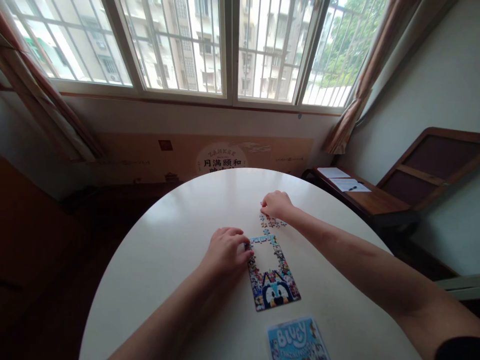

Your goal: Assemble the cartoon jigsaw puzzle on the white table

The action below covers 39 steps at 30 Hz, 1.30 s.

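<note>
A partly assembled jigsaw puzzle (pixel 277 295) lies on the white round table, its frame joined around a bare gap, with a blue dog's face at the near end. My left hand (pixel 227 250) rests at the puzzle's left edge, fingers apart and touching the border near its upper left corner. Beyond the puzzle is a group of loose jigsaw pieces (pixel 272 221). Over the far side of those pieces is my right hand (pixel 277 204), its fingers bent together and pointing down. Whatever its fingertips pinch is too small and hidden to make out.
A blue "Bluey" box (pixel 296 340) lies on the table (pixel 168 280) near the front edge. To the right, a wooden chair (pixel 390 192) holds papers (pixel 350 185) and a pen. Barred windows and curtains (pixel 348 120) stand behind the table.
</note>
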Motion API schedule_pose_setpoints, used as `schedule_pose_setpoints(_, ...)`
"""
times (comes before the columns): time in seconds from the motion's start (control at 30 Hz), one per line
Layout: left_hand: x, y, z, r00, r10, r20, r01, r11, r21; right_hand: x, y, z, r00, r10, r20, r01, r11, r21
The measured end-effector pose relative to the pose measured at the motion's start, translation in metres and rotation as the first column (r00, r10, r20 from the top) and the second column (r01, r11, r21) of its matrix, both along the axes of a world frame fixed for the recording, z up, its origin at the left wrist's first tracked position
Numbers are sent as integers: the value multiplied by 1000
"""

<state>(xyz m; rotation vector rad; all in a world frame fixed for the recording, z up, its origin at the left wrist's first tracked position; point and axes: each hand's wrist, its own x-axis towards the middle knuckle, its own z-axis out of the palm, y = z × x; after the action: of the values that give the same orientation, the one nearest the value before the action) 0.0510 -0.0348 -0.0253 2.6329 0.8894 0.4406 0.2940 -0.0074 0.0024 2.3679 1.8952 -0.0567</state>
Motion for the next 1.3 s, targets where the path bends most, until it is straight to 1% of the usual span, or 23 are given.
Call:
schedule_pose_setpoints(0.17, -1, 0, -3, 1000, 6, 7, -6, 1000, -13, -1, 9, 4, 998, -11, -61, 5, 996, -89)
schedule_pose_setpoints(0.3, -1, 0, -5, 1000, 6, 7, -6, 1000, -14, 3, 18, 7, 988, -35, -151, 8, 984, -176)
schedule_pose_setpoints(0.4, 0, 1, -7, 1000, 8, -7, -8, 1000, -16, 5, 23, 9, 971, -55, -231, 6, 977, -211)
schedule_pose_setpoints(0.53, 1, 3, -10, 1000, 4, -1, -4, 1000, -3, 7, 24, 11, 931, -56, -361, -7, 985, -173)
schedule_pose_setpoints(0.6, 1, 4, -12, 1000, -4, 14, 4, 1000, 12, 8, 21, 15, 895, -41, -443, -14, 993, -120)
schedule_pose_setpoints(0.67, 1, 6, -14, 1000, -14, 18, 14, 1000, 23, 9, 13, 22, 842, -8, -539, -18, 999, -44)
schedule_pose_setpoints(0.73, 0, 7, -15, 1000, -24, 15, 24, 999, 26, 9, -2, 29, 764, 40, -644, -17, 999, 43)
schedule_pose_setpoints(0.8, 0, 8, -14, 999, -29, 23, 28, 999, 24, 7, -25, 33, 659, 88, -747, -14, 994, 105)
schedule_pose_setpoints(0.87, 0, 5, -10, 996, -31, 81, 29, 999, 30, 3, -52, 32, 546, 105, -831, -24, 994, 110)
schedule_pose_setpoints(0.9, 0, 3, -7, 991, -35, 129, 30, 999, 38, 1, -66, 29, 465, 104, -879, -27, 994, 104)
schedule_pose_setpoints(0.93, 0, 0, -3, 982, -41, 187, 33, 998, 48, -2, -80, 25, 265, 55, -963, -7, 998, 55)
schedule_pose_setpoints(0.97, 0, -4, 1, 967, -53, 249, 40, 997, 60, -5, -92, 20, 97, 2, -995, 7, 1000, 3)
schedule_pose_setpoints(1.0, 0, -8, 4, 949, -72, 307, 51, 996, 75, -9, -102, 15, -5, -32, -999, 16, 999, -32)
schedule_pose_setpoints(1.03, 1, -12, 8, 930, -96, 355, 68, 994, 89, -12, -111, 9, -77, -52, -996, 22, 998, -54)
schedule_pose_setpoints(1.1, 3, -20, 13, 897, -145, 418, 106, 988, 116, -16, -123, 1, -164, -62, -985, 41, 997, -69)
schedule_pose_setpoints(1.17, 5, -26, 16, 878, -180, 444, 133, 982, 134, -19, -129, -4, -209, -71, -975, 56, 995, -85)
schedule_pose_setpoints(1.23, 7, -30, 16, 871, -191, 452, 142, 980, 141, -18, -132, -7, -225, -102, -969, 55, 992, -117)
schedule_pose_setpoints(1.3, 8, -31, 16, 870, -201, 451, 153, 978, 141, -16, -134, -8, -222, -137, -965, 40, 988, -149)
